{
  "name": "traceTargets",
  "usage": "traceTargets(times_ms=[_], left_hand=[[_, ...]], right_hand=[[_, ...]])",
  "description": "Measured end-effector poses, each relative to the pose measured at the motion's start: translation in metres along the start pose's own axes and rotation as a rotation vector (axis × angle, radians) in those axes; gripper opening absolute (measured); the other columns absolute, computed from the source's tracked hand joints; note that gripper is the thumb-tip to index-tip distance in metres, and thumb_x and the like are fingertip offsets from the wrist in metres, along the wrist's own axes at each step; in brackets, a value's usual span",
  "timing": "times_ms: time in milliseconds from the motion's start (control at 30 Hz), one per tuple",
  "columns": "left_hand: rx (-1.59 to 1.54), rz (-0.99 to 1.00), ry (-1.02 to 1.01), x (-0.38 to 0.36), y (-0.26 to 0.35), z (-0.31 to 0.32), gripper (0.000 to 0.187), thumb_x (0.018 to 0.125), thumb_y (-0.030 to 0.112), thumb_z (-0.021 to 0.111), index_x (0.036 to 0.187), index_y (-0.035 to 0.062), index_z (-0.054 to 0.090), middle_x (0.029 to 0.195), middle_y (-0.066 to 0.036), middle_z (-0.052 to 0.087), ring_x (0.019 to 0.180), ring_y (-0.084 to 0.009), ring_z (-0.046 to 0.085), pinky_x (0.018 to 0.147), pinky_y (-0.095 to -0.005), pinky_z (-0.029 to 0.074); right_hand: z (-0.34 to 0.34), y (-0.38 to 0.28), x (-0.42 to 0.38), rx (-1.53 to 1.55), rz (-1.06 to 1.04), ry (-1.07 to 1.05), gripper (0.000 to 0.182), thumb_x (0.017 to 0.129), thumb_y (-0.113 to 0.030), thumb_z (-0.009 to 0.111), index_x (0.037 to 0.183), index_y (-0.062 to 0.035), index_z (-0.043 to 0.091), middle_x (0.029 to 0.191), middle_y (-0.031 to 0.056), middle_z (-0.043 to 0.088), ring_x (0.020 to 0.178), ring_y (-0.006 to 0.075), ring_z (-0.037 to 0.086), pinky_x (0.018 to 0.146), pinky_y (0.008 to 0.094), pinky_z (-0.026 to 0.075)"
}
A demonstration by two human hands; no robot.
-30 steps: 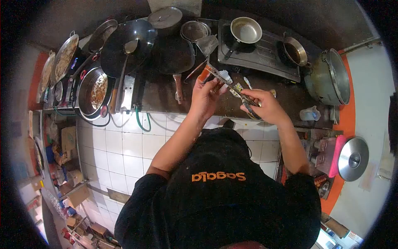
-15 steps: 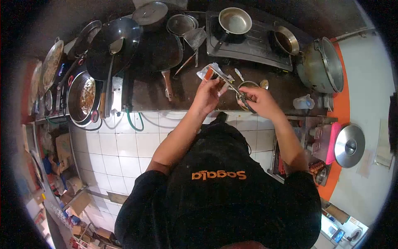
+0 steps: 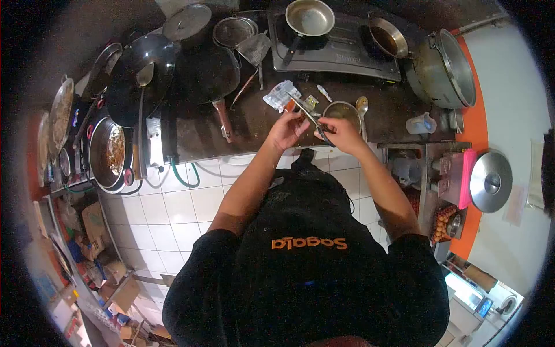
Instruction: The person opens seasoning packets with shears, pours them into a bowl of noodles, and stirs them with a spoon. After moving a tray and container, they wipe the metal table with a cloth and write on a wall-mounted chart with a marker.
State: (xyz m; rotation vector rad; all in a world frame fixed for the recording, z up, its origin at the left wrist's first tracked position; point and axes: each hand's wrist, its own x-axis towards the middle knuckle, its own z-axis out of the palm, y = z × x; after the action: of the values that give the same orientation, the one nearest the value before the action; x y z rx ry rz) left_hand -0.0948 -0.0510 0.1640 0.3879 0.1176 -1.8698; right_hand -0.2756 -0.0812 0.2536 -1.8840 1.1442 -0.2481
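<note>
Right hand holds metal scissors (slim-bladed), left hand an orange piece

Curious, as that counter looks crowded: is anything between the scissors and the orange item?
Nothing visible: the scissors in the right hand reach right up to the orange item in the left hand.

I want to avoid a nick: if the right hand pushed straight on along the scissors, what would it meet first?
Probably the orange packet in the left hand: the scissors in the right hand overlap it in view, though depth is unclear.
</note>
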Motion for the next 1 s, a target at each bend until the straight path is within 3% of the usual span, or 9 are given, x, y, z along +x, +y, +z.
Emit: traceTargets(times_ms=[67,300,500,667,767,800,867,967,1000], left_hand=[[0.052,-0.040,-0.004,0.005,-0.003,-0.012,0.028,0.081,0.002,0.054,0.109,0.0022,0.049,0.101,-0.010,0.057,0.092,-0.0214,0.059,0.080,-0.0313,0.055],[0.072,-0.098,-0.008,0.016,-0.014,-0.045,0.031,0.079,0.002,0.055,0.109,0.0041,0.049,0.101,-0.009,0.058,0.091,-0.0203,0.060,0.080,-0.0320,0.055],[0.055,-0.002,0.092,0.008,-0.008,-0.055,0.024,0.078,0.002,0.056,0.101,0.0088,0.053,0.091,-0.008,0.059,0.084,-0.0205,0.060,0.081,-0.0409,0.053],[0.193,-0.001,0.140,0.009,-0.011,-0.010,0.033,0.078,0.000,0.055,0.108,0.0130,0.051,0.091,-0.003,0.058,0.088,-0.0166,0.058,0.085,-0.0413,0.049],[0.248,0.008,0.172,0.033,-0.026,-0.018,0.035,0.078,0.000,0.053,0.111,0.0129,0.048,0.092,-0.004,0.058,0.087,-0.0192,0.058,0.079,-0.0400,0.050],[0.241,0.020,0.180,0.042,-0.037,-0.019,0.036,0.078,0.000,0.053,0.111,0.0128,0.047,0.092,-0.005,0.058,0.087,-0.0203,0.058,0.075,-0.0386,0.050],[0.230,-0.058,0.161,0.065,-0.055,-0.035,0.041,0.079,0.000,0.052,0.117,0.0124,0.044,0.091,-0.007,0.058,0.082,-0.0218,0.058,0.065,-0.0348,0.051],[0.314,-0.074,0.317,0.100,-0.096,-0.068,0.022,0.080,0.007,0.055,0.101,0.0062,0.051,0.089,-0.009,0.059,0.088,-0.0233,0.057,0.072,-0.0384,0.049],[0.305,-0.129,0.329,0.112,-0.111,-0.084,0.027,0.080,0.006,0.055,0.106,0.0094,0.051,0.086,-0.008,0.058,0.080,-0.0235,0.057,0.068,-0.0363,0.048]], right_hand=[[0.004,0.004,0.003,0.058,0.050,0.048,0.037,0.074,-0.025,0.072,0.104,-0.0049,0.063,0.055,0.0030,0.047,0.051,0.0108,0.041,0.047,0.0283,0.033],[0.029,0.062,0.020,0.226,0.056,0.011,0.042,0.074,-0.035,0.070,0.102,-0.0055,0.064,0.069,0.0093,0.062,0.060,0.0146,0.053,0.058,0.0299,0.043],[0.059,0.108,0.028,0.062,0.291,-0.063,0.047,0.076,-0.036,0.068,0.106,-0.0004,0.061,0.089,0.0121,0.066,0.079,0.0191,0.061,0.072,0.0332,0.047],[0.127,0.168,0.033,-0.325,0.356,-0.008,0.044,0.081,-0.030,0.058,0.116,-0.0032,0.055,0.103,0.0167,0.062,0.090,0.0364,0.059,0.078,0.0436,0.046],[0.179,0.224,0.044,-0.473,0.193,0.049,0.047,0.081,-0.030,0.056,0.120,-0.0045,0.051,0.105,0.0178,0.061,0.095,0.0351,0.058,0.081,0.0425,0.046],[0.149,0.194,0.041,-0.217,0.284,-0.111,0.044,0.084,-0.026,0.050,0.123,-0.0045,0.049,0.112,0.0165,0.059,0.102,0.0310,0.057,0.086,0.0397,0.045],[0.127,0.186,0.028,-0.142,0.275,-0.056,0.040,0.083,-0.020,0.049,0.120,-0.0043,0.050,0.108,0.0145,0.060,0.097,0.0261,0.058,0.082,0.0367,0.047],[0.090,0.180,0.002,-0.027,0.234,0.051,0.033,0.082,-0.010,0.047,0.114,-0.0038,0.052,0.100,0.0106,0.060,0.086,0.0162,0.060,0.075,0.0308,0.050],[0.071,0.174,-0.010,0.568,0.441,0.085,0.031,0.081,-0.007,0.048,0.111,-0.0045,0.053,0.096,0.0089,0.060,0.084,0.0149,0.060,0.073,0.0301,0.050]])
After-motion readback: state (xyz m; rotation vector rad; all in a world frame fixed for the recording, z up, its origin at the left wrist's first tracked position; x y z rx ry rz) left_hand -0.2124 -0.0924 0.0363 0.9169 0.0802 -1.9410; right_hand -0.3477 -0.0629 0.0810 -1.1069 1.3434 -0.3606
